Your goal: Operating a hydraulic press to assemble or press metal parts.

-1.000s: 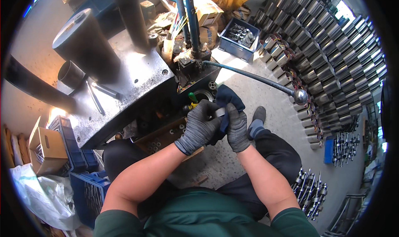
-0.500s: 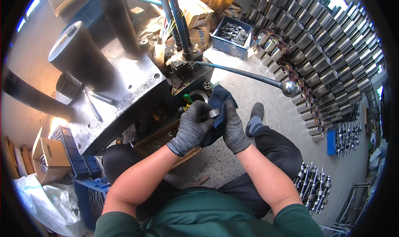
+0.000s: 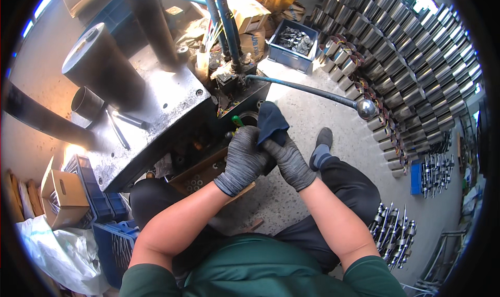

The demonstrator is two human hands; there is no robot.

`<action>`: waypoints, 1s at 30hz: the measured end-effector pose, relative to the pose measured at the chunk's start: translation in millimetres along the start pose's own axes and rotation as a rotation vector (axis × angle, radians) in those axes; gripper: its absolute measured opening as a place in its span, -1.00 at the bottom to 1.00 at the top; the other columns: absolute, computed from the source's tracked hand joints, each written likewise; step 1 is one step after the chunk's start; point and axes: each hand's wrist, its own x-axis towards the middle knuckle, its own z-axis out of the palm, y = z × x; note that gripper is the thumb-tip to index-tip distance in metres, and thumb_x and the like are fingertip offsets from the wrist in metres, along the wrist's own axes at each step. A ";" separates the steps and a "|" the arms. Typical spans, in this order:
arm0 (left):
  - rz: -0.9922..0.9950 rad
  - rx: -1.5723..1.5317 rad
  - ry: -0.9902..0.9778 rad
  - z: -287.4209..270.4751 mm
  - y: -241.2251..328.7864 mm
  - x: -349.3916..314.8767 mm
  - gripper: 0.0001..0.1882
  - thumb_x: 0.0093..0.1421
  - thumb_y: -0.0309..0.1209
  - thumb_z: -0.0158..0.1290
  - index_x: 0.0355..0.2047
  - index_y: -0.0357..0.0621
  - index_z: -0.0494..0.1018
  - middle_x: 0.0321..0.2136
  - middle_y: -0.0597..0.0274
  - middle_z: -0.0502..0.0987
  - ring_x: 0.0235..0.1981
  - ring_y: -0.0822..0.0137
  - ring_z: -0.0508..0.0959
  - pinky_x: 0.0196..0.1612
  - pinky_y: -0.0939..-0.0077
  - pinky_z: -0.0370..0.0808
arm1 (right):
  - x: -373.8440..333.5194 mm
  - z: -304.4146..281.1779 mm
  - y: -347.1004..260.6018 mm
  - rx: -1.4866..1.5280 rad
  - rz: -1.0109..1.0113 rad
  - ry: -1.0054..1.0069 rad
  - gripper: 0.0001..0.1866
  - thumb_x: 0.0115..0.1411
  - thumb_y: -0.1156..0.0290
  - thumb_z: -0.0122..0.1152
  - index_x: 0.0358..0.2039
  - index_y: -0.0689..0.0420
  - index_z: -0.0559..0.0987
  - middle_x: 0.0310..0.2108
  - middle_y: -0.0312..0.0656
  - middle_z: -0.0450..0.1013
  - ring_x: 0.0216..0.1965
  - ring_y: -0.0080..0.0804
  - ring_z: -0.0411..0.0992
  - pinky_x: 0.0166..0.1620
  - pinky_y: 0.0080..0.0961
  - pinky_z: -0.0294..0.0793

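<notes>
A dark blue cloth [image 3: 272,122] is bunched up between my hands, above the floor in front of me. My right hand [image 3: 290,164], in a grey knit glove, is closed on it with the thumb pressed toward the left hand. My left hand [image 3: 242,159], gloved the same way, is closed against the cloth's left side. The small metal ring that it held half a second ago is now hidden behind fingers and cloth. Just beyond the left hand, a green-handled tool [image 3: 237,121] sticks up by the machine's base.
A steel worktable [image 3: 172,96] with thick cylinders stands at the left. A blue lever with a ball end [image 3: 366,109] reaches across ahead. A wooden tray [image 3: 200,177] of small rings lies below my left hand. Stacked metal sleeves [image 3: 406,62] and shafts [image 3: 393,234] stand at the right.
The cloth has closed over the metal ring, which was showing between my left fingers. My right hand has moved left against the left hand, and the cloth's upper end has shifted left.
</notes>
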 end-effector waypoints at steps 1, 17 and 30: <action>-0.061 -0.045 0.000 -0.2 2.5 -1.7 -0.60 0.05 -0.37 0.43 -0.14 -0.22 0.54 -0.25 -0.06 0.66 -0.20 0.09 0.71 -0.07 0.25 0.63 | 1.3 2.2 4.1 -0.001 -0.030 -0.006 -0.10 0.26 0.10 0.52 0.46 0.20 0.29 0.31 -0.09 0.40 0.33 -0.33 0.34 0.39 -0.32 0.33; -0.243 -0.923 -0.107 -14.0 9.5 -5.4 -0.65 0.14 -0.53 0.41 -0.12 -0.19 0.50 -0.22 0.26 0.62 -0.14 0.44 0.60 0.02 0.39 0.58 | -9.1 0.3 21.9 0.547 -0.148 -0.031 -0.25 0.33 0.09 0.42 0.39 0.17 0.39 0.21 -0.18 0.50 0.17 -0.40 0.49 0.26 -0.36 0.51; -0.076 -0.583 -0.059 -10.6 -7.5 0.8 -0.48 0.16 -0.57 0.41 0.07 -0.15 0.42 -0.02 0.17 0.56 0.04 0.36 0.59 0.16 0.38 0.56 | -15.8 -8.7 -23.8 0.462 -0.083 -0.293 -0.18 0.28 0.20 0.29 0.50 0.15 0.27 0.36 -0.06 0.39 0.31 -0.27 0.40 0.42 -0.31 0.33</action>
